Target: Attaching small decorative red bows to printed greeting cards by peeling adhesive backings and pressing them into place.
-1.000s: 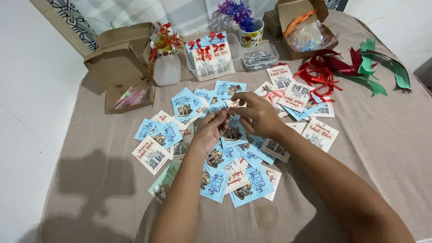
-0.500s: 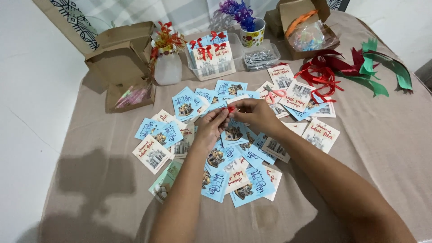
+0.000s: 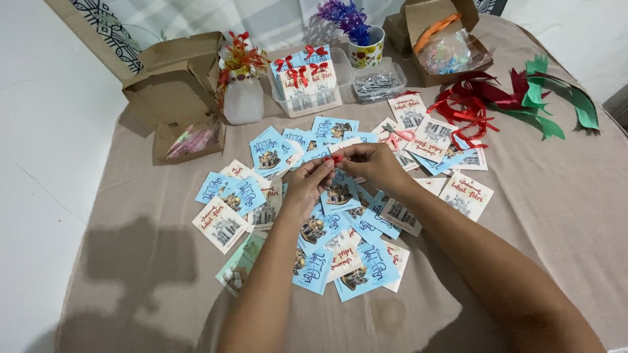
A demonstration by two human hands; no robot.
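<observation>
Both my hands meet over the middle of the table. My left hand (image 3: 306,185) and my right hand (image 3: 370,163) pinch a small red ribbon bow (image 3: 335,158) between their fingertips, just above a spread of blue and white printed cards (image 3: 327,229). Under the hands lies a blue card (image 3: 340,191). A clear tray (image 3: 307,103) at the back holds upright cards with red bows on them.
Red ribbon pieces (image 3: 468,104) and green ribbon strips (image 3: 556,108) lie at the right. Open brown boxes (image 3: 173,85) stand at the left, another box (image 3: 445,46) with a plastic bag at the back. A white vase (image 3: 242,98) and a cup (image 3: 366,51) of purple flowers stand near the tray.
My hands have risen slightly and drawn together, fingertips now closed on the red bow. The cards have not moved.
</observation>
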